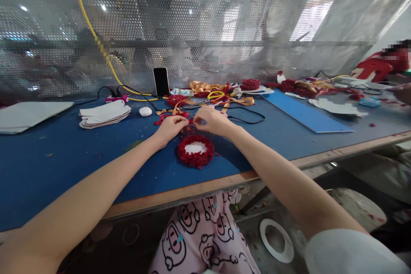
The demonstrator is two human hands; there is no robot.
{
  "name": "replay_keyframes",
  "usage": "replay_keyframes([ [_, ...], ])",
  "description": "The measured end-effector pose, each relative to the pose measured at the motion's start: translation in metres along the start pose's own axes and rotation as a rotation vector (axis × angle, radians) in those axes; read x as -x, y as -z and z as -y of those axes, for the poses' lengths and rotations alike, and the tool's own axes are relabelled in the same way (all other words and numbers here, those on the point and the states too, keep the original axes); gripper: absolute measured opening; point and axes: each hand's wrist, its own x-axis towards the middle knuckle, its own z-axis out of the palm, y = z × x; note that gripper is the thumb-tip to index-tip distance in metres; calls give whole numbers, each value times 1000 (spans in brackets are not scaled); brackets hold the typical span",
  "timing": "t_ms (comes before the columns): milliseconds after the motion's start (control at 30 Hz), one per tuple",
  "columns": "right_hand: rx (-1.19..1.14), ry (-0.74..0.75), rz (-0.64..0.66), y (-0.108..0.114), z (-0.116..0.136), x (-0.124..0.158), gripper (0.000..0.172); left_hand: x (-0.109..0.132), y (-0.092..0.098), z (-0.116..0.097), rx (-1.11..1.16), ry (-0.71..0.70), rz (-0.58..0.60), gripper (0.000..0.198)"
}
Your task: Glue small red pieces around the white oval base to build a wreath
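Observation:
On the blue table, both of my hands are close together just beyond a round dark red ruffled piece (195, 151) with a white centre. My left hand (172, 128) has its thumb and fingers pinched at a small red scrap; what lies between the fingertips is too small to tell. Facing it, my right hand (210, 120) is also closed in a pinch beside red bits, its fingertips partly hidden. Loose red scraps (167, 118) lie behind my left hand. Neither hand touches the round piece.
A phone (161, 81) stands against the perforated metal screen. Yellow-handled scissors (215, 95), orange ribbon (205, 87) and black cable lie behind my hands. White stacked pieces (104, 114) are left, a blue board (305, 112) right. A person in red (379, 66) is far right.

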Motion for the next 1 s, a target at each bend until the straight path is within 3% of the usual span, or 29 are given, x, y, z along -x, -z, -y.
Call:
replay_keyframes([
  [333, 63, -43, -114, -4, -6, 4, 15, 0, 0, 1, 57, -3, -24, 23],
  [600, 17, -44, 34, -7, -14, 2, 15, 0, -1, 1, 83, 18, -10, 24],
  [1000, -1, -47, -158, -11, -12, 3, 14, -1, -1, 2, 65, 22, -15, 24],
])
